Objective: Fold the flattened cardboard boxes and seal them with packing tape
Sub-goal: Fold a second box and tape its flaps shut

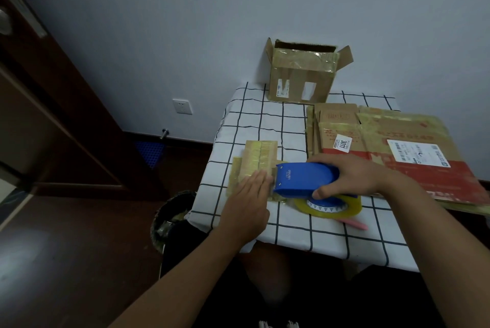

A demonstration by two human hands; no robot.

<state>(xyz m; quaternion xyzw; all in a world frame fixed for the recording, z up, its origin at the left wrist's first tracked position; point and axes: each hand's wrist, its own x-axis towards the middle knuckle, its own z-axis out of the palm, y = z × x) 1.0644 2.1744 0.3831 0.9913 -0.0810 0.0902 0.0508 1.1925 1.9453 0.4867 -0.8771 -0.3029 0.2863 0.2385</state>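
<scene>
Down on the left, the bin (172,219) beside the table is holding what look like crumpled tape scraps. On the checked tablecloth (267,120) I am pressing my left hand (248,201) flat, fingers straight, onto the small taped box (256,165) near the table's left edge; it is already carrying several yellowish strips, so I am judging this 1 as nearly sealed. Just to its right I am gripping the blue tape dispenser (306,179) with my right hand (347,177), fingers curled over its top and thumb on its side, its cutting end touching the box and the roll of tape (328,207) resting on the cloth beneath. Behind, against the wall, 1 assembled box (301,78) is standing with its top flaps open, so it is needing closing yet. Further right, a stack of flattened boxes (392,149) is lying untouched, waiting to be folded and taped, so most of the job is remaining. A pink object (355,223) is lying near the roll; I cannot tell what it is.
</scene>
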